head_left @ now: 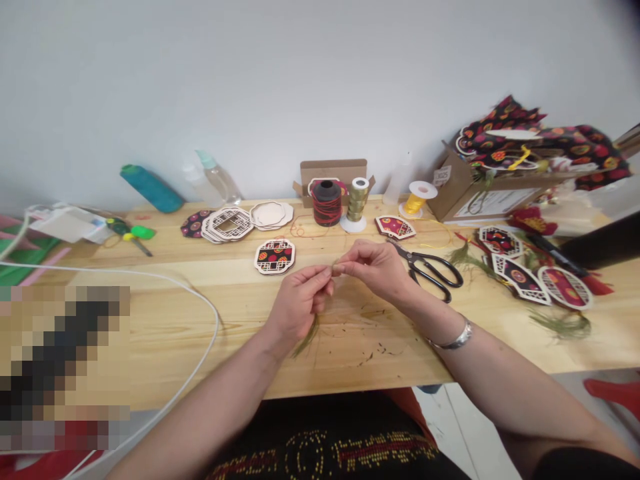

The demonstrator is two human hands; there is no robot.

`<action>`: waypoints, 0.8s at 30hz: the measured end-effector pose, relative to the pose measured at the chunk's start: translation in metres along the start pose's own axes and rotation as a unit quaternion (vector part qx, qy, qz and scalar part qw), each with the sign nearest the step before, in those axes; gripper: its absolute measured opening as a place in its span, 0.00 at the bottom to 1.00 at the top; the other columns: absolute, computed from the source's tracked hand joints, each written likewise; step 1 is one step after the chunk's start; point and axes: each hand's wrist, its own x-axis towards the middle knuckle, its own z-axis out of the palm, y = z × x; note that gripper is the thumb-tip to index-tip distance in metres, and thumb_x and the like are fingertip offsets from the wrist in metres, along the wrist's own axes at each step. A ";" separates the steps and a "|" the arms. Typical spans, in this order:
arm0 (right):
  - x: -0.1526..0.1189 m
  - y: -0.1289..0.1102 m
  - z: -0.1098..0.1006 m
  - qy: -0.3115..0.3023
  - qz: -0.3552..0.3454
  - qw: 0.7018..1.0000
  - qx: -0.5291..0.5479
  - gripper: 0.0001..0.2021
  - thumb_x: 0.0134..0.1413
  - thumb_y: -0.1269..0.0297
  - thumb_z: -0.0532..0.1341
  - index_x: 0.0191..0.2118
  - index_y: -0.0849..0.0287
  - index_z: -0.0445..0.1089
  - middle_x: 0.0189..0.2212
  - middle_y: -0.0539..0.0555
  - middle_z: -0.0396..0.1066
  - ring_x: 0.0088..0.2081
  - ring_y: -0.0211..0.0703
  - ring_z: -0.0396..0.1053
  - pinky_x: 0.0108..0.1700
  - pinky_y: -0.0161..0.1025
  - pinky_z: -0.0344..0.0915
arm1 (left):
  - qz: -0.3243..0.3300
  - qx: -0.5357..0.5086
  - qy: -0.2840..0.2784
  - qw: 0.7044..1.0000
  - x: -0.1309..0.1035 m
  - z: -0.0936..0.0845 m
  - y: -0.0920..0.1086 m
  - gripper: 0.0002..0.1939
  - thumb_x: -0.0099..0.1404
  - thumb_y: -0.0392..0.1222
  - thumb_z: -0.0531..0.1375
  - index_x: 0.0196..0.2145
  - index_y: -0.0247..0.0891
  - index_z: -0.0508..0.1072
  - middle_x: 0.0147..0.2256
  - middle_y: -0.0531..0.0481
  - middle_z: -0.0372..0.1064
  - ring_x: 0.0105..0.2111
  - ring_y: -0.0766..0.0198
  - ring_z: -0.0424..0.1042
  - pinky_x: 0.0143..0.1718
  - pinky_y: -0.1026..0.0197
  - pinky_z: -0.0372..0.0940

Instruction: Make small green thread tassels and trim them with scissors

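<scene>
Near the middle of the wooden table point(200, 320), my left hand point(306, 297) is closed on a green tassel point(306, 339), whose strands hang below the fingers. My right hand point(373, 267) pinches at the tassel's top end, its fingertips meeting those of my left hand; the small part between them is too fine to make out. Just beyond my left hand lies an octagonal patterned ornament point(275, 257). Black-handled scissors point(430, 267) rest to the right of my right hand, partly behind it.
Behind the hands stand a red-and-black thread spool point(327, 203), a gold spool point(357, 200) and a yellow spool point(419, 199). A cardboard box point(470, 190) with patterned fabric is at right, near finished ornaments point(523, 279). A white cable point(213, 313) crosses the left side.
</scene>
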 end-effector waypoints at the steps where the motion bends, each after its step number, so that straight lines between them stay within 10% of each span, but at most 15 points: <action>1: 0.000 0.000 0.000 -0.001 0.002 1.000 -0.002 0.09 0.40 0.60 0.68 0.23 0.61 0.75 0.22 0.50 0.70 0.25 0.34 0.64 0.27 0.33 0.59 | -0.001 0.000 0.002 1.000 0.000 0.000 0.000 0.11 0.52 0.43 0.65 0.28 0.32 0.75 0.18 0.56 0.59 0.14 0.79 0.45 0.14 0.71 0.38; 24: 0.000 -0.006 0.001 -0.014 0.053 0.998 0.022 0.09 0.43 0.62 0.67 0.25 0.64 0.72 0.22 0.52 0.74 0.26 0.35 0.68 0.30 0.33 0.63 | 0.033 0.051 -0.006 0.998 0.000 0.001 -0.002 0.10 0.55 0.43 0.63 0.26 0.32 0.74 0.19 0.56 0.57 0.16 0.78 0.49 0.15 0.71 0.43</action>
